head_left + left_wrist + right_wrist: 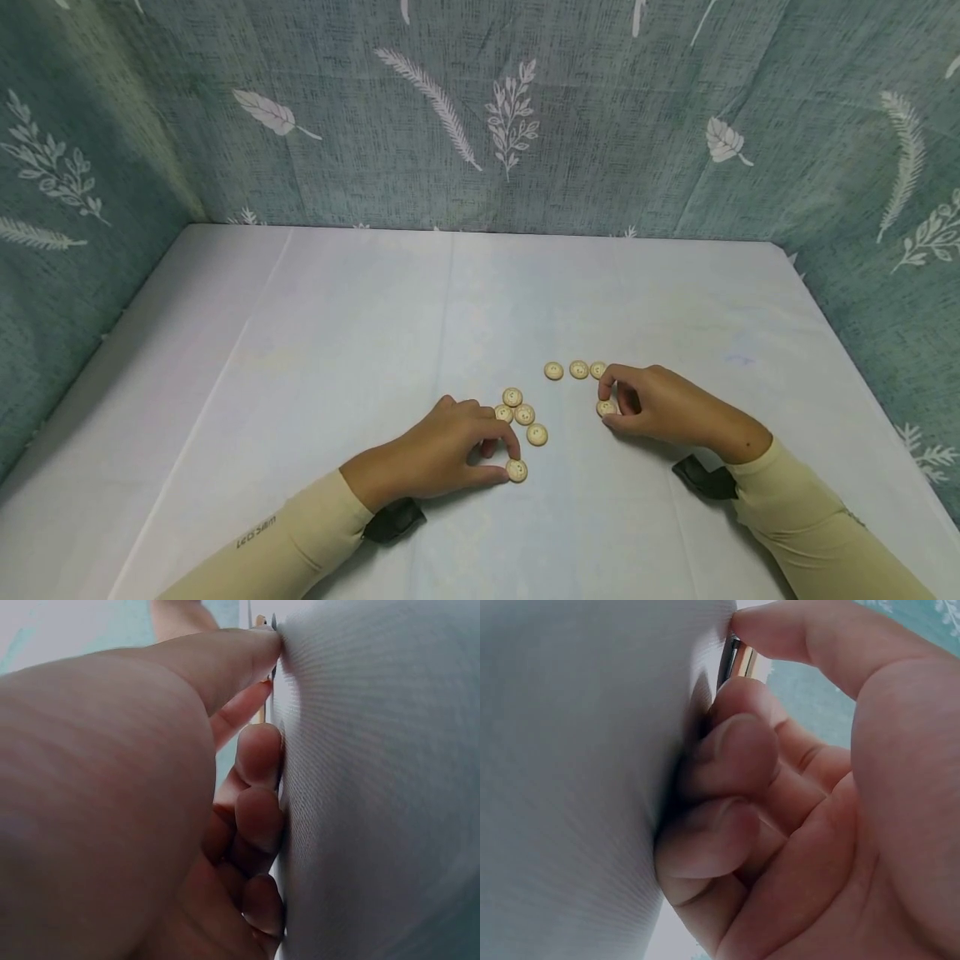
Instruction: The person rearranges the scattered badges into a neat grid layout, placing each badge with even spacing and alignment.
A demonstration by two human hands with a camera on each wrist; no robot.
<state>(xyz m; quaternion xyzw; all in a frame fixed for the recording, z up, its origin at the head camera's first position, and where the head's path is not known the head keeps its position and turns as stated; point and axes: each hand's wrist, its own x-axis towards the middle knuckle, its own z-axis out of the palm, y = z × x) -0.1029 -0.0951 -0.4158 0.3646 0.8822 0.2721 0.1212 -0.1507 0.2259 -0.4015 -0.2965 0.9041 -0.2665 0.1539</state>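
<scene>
On the white tabletop in the head view, my left hand (461, 446) pinches a round cream button (517, 471) by its edge between thumb and index finger. Just beyond it lie several loose buttons (525, 414), partly behind the fingers. My right hand (656, 404) has thumb and index finger at opposite edges of another button (606, 407), which lies flat on the cloth. Above that hand, a row of buttons (578, 369) runs to the left, its last one partly covered by the hand. In both wrist views the remaining fingers are curled against the cloth.
A white cloth (337, 317) covers the table. Green fabric with white leaf prints (585, 125) hangs along its back and both sides. Dark wrist devices (395, 521) sit under the beige sleeves.
</scene>
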